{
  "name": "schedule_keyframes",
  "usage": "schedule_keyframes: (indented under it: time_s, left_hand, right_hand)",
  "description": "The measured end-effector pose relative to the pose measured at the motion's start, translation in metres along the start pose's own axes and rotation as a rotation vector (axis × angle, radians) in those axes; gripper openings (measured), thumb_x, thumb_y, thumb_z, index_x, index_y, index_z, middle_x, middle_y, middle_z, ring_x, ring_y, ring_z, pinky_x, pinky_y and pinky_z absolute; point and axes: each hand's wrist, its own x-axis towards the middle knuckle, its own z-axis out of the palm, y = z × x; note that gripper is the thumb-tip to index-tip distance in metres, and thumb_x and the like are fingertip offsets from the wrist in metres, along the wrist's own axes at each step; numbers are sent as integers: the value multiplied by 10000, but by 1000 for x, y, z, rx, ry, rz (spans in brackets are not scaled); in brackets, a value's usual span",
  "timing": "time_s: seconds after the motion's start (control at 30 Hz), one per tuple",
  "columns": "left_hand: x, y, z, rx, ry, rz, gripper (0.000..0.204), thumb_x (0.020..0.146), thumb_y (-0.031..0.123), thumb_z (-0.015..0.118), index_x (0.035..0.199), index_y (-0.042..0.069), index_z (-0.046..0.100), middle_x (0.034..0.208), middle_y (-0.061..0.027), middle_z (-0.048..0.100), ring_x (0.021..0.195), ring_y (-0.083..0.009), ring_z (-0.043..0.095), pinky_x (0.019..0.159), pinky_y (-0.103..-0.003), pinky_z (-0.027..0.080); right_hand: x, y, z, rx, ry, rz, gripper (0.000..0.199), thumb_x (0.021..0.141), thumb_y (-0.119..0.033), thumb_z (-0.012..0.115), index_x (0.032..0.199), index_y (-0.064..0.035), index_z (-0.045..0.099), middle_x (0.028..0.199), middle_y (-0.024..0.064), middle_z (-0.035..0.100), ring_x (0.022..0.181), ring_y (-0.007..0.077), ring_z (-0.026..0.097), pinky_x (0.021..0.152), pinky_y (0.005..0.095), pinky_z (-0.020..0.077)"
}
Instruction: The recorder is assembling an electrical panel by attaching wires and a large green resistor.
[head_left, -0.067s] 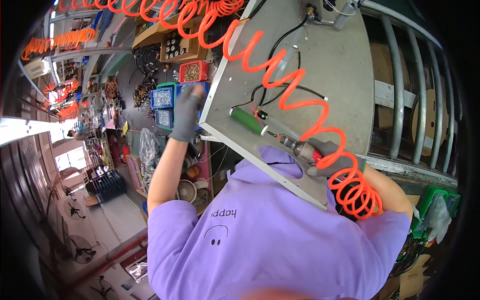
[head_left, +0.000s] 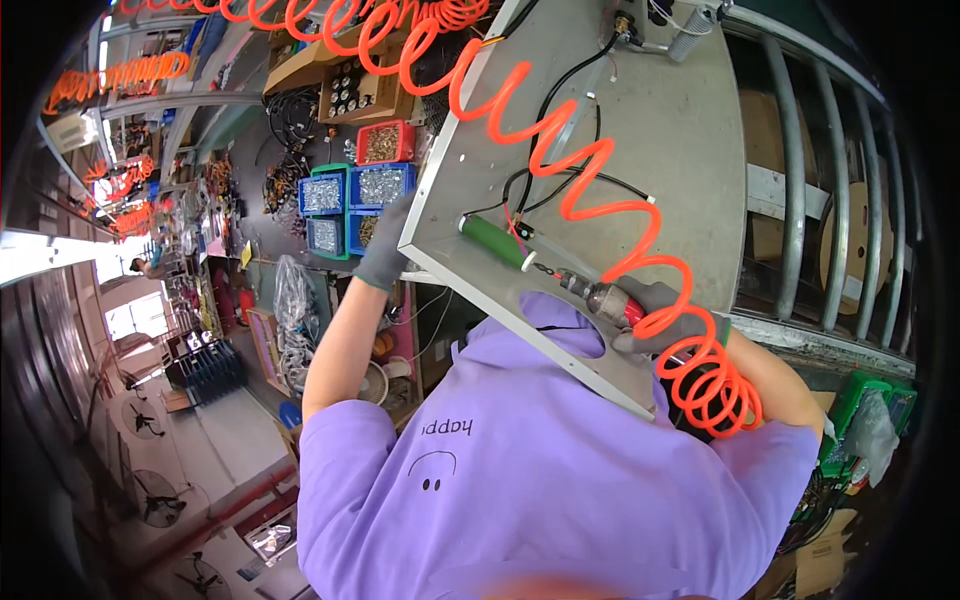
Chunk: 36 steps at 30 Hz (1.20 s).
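Note:
My right hand (head_left: 660, 318), in a grey glove, is wrapped round a pneumatic drill (head_left: 607, 300) with a red and metal body. Its dark bit (head_left: 545, 269) points left, close to the white end of a green cylinder (head_left: 490, 238) with wires. The cylinder lies inside a grey metal cabinet (head_left: 680, 150), along its near wall. My left hand (head_left: 382, 250), also gloved in grey, is at the outer side of the cabinet's left wall (head_left: 437, 190), beside its corner. The wall hides part of the left fingers, so their grip does not show.
An orange coiled hose (head_left: 585, 190) hangs across the cabinet to the drill. Left of the cabinet stand blue bins (head_left: 385, 185) of small metal parts and a red bin (head_left: 385, 142). Metal rails (head_left: 790, 180) run along the right. Black cables (head_left: 548, 95) lie inside the cabinet.
My left hand has come down from over the blue bins toward the cabinet's left corner, uncovering the bins. The right hand and the drill stay in place.

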Motion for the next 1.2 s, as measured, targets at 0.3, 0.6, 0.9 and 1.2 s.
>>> schedule_keyframes:
  time_s: [0.3, 0.6, 0.9, 1.2]
  left_hand:
    - [-4, -43, 5, -349, -73, -22, 303, 911, 200, 505, 1161, 32, 543, 993, -61, 595, 884, -159, 578, 764, -277, 485]
    - [0, -63, 5, -654, -131, -62, 346, 921, 194, 491, 1230, 38, 501, 1108, -88, 579, 978, -185, 575, 835, -298, 492]
    - [6, -67, 4, -679, -163, -90, 373, 929, 171, 471, 1279, 43, 445, 1185, -93, 538, 1024, -188, 556, 858, -316, 491]
    - [-2, -73, 1, -710, -151, -127, 353, 943, 253, 434, 1237, 61, 460, 1159, -97, 544, 1015, -222, 564, 850, -360, 502]
  right_hand:
    - [3, 7, 6, 139, 8, 8, 546, 678, -234, 680, 1147, -20, 499, 909, 113, 571, 814, 221, 566, 733, 356, 437]
    - [7, 15, 7, -20, 86, -66, 533, 697, -225, 654, 1161, -21, 490, 911, 143, 590, 832, 259, 580, 745, 370, 439]
    - [2, 6, 8, -16, 82, -24, 561, 698, -218, 641, 1199, -36, 466, 906, 150, 607, 827, 266, 598, 724, 368, 456]
    - [-4, 3, 12, 11, 152, 31, 575, 710, -229, 644, 1221, -37, 462, 930, 189, 611, 843, 295, 614, 725, 378, 476]
